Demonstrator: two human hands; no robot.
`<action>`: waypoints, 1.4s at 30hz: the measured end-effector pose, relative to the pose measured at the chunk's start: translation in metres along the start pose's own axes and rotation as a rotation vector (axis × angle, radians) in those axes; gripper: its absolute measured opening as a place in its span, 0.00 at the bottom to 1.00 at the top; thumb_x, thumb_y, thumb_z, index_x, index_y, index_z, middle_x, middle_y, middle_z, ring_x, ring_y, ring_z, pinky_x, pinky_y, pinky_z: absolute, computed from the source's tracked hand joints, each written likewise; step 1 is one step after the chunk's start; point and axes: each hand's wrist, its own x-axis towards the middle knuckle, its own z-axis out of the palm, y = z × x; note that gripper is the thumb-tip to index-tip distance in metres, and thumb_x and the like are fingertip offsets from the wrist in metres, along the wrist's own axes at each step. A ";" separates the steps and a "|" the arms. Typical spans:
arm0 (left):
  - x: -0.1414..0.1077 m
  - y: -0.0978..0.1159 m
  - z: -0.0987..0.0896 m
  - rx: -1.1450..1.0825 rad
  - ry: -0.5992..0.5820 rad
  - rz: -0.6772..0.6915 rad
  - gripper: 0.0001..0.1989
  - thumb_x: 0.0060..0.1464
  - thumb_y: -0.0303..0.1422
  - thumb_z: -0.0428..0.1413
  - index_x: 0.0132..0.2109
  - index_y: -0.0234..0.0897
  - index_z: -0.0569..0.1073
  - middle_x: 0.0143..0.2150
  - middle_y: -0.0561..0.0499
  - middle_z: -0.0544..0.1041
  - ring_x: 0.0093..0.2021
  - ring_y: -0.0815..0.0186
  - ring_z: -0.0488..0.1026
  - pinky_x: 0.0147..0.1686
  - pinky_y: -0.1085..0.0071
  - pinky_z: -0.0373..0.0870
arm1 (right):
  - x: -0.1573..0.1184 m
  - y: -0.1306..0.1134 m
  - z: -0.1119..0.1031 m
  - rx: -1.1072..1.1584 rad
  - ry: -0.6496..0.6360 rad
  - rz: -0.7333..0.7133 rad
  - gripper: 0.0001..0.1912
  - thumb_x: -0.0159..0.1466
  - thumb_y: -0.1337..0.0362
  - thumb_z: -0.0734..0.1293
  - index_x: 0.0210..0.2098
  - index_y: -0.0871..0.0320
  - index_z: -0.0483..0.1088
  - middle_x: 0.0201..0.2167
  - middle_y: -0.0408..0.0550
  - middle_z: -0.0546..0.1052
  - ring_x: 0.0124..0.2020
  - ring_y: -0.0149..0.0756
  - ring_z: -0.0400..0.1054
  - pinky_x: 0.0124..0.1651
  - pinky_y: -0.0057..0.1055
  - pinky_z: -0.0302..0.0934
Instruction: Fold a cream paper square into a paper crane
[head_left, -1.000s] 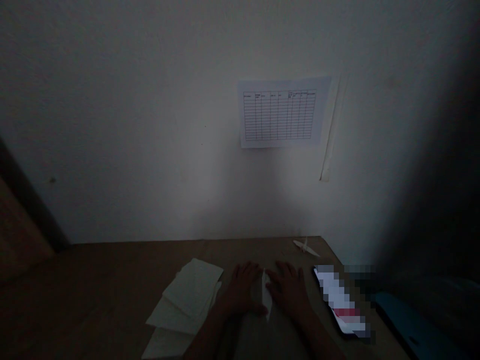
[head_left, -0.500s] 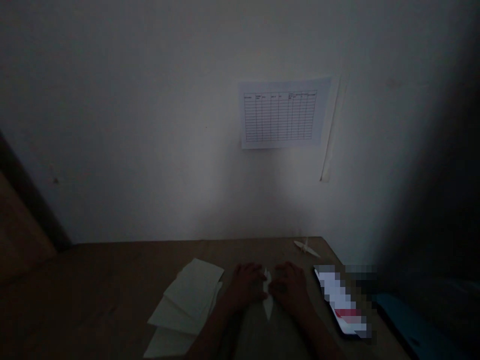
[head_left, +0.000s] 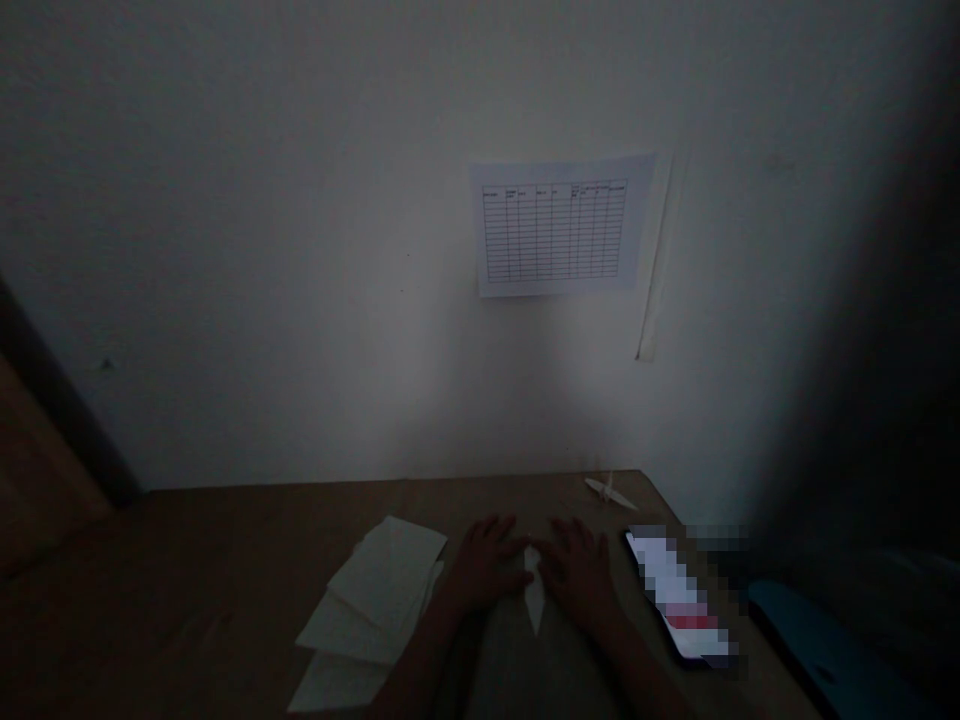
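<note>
A narrow folded piece of white paper, pointed at its near end, lies on the table between my two hands. My left hand rests at its left side with the fingers spread and the thumb touching its edge. From the other side, my right hand lies with fingers apart, its index finger and thumb on the paper's upper part. The fingertips cover the far end of the paper. To the left, a fanned stack of pale paper sheets sits near my left forearm.
A small folded paper crane stands near the table's back right corner. Right of my right hand lies a phone with a lit, blurred screen. A blue object is at the far right. A printed table sheet hangs on the wall.
Both hands have shifted slightly toward the far end of the folded paper, and their fingers are more stretched out. The stack, crane and phone stay in place.
</note>
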 end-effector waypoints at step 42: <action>-0.018 0.015 -0.013 -0.057 -0.181 -0.044 0.66 0.39 0.62 0.65 0.76 0.43 0.43 0.78 0.36 0.41 0.77 0.42 0.38 0.72 0.39 0.37 | -0.015 0.007 -0.019 0.156 -0.163 -0.136 0.33 0.56 0.51 0.74 0.60 0.46 0.69 0.71 0.52 0.61 0.73 0.55 0.48 0.72 0.63 0.28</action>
